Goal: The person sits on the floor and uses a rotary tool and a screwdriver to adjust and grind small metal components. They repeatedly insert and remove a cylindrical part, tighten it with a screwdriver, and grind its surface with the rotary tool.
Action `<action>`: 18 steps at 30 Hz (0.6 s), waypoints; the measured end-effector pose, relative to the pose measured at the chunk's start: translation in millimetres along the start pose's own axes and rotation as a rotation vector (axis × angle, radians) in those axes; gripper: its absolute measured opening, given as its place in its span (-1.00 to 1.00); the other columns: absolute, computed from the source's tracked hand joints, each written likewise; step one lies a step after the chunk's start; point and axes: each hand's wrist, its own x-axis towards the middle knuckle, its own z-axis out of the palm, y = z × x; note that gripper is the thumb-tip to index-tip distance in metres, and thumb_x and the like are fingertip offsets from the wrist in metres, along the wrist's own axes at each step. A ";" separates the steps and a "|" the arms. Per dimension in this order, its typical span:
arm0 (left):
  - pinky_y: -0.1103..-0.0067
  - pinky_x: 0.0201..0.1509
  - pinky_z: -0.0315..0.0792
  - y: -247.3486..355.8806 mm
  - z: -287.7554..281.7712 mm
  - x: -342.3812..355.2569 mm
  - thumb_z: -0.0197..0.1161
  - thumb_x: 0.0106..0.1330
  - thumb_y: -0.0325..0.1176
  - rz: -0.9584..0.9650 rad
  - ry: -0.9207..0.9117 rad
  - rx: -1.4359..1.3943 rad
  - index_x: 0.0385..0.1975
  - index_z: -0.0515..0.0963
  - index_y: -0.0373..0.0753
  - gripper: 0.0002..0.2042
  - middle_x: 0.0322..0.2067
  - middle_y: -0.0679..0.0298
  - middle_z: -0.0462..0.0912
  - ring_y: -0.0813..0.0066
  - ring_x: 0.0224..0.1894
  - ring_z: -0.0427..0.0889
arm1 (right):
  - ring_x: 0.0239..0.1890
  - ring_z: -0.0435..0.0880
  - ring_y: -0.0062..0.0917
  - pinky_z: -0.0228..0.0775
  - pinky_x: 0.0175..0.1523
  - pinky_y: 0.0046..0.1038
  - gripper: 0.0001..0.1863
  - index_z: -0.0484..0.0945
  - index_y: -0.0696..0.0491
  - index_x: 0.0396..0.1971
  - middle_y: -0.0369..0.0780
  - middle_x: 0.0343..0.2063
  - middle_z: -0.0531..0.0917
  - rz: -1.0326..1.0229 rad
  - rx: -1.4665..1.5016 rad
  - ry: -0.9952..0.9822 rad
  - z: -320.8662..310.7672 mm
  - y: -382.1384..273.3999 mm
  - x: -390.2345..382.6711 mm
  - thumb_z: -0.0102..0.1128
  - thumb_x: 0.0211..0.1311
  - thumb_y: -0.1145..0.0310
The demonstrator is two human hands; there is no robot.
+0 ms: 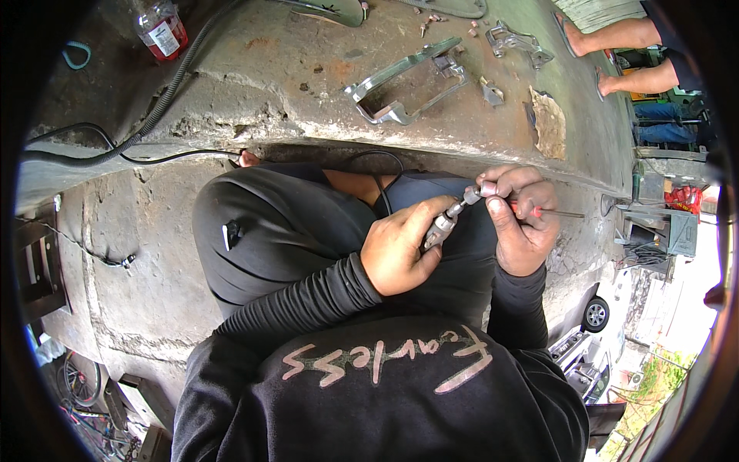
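My left hand [404, 246] is wrapped round a silver rotary tool handpiece [440, 229] above my crossed legs. The tool's narrow end slants up to the right, toward a small pinkish-brown cylindrical bit [488, 189]. My right hand [527, 223] pinches that bit between thumb and fingertips, at the tool's tip. Tucked in the same hand is a thin rod-like tool with red parts, probably a screwdriver [568, 214]; its dark shaft sticks out to the right. Fingers hide much of its handle. A black cord [382, 165] loops behind my hands near the knee.
On the concrete ledge ahead lie a rectangular metal frame [408, 81], a smaller metal bracket [517, 46] and broken bits. A bottle of red liquid [162, 31] and a corrugated hose [165, 100] are at left. Another person's legs [627, 58] show at far right.
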 end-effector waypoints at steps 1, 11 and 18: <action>0.46 -0.21 0.54 0.0 0.1 0.2 0.23 0.07 -0.64 0.014 0.005 -0.004 0.10 0.35 -0.26 -0.48 -0.32 0.14 0.63 0.20 -0.30 0.70 | -0.18 0.62 -0.37 0.58 -0.05 -0.34 -0.70 0.24 0.07 -0.46 -0.15 -0.32 0.49 -0.010 0.003 0.005 -1.6 1.1 -0.4 0.16 0.20 0.74; 0.45 -0.19 0.54 -0.5 -0.7 -1.4 0.23 0.08 -0.63 -0.041 0.005 -0.001 0.11 0.34 -0.26 -0.48 -0.31 0.14 0.63 0.19 -0.28 0.70 | -0.14 0.67 -0.33 0.66 -0.13 -0.36 -0.64 0.20 0.07 -0.43 -0.01 -0.25 0.59 0.102 0.087 0.050 2.0 -1.6 -6.7 0.17 0.14 0.81; 0.47 -0.18 0.54 -2.1 0.1 -1.1 0.24 0.07 -0.63 -0.020 0.015 -0.003 0.11 0.34 -0.26 -0.47 -0.31 0.13 0.63 0.19 -0.28 0.70 | -0.13 0.67 -0.29 0.68 -0.14 -0.29 -0.61 0.21 0.06 -0.37 -0.02 -0.28 0.59 0.102 0.203 0.173 12.0 5.3 -13.5 0.22 0.11 0.81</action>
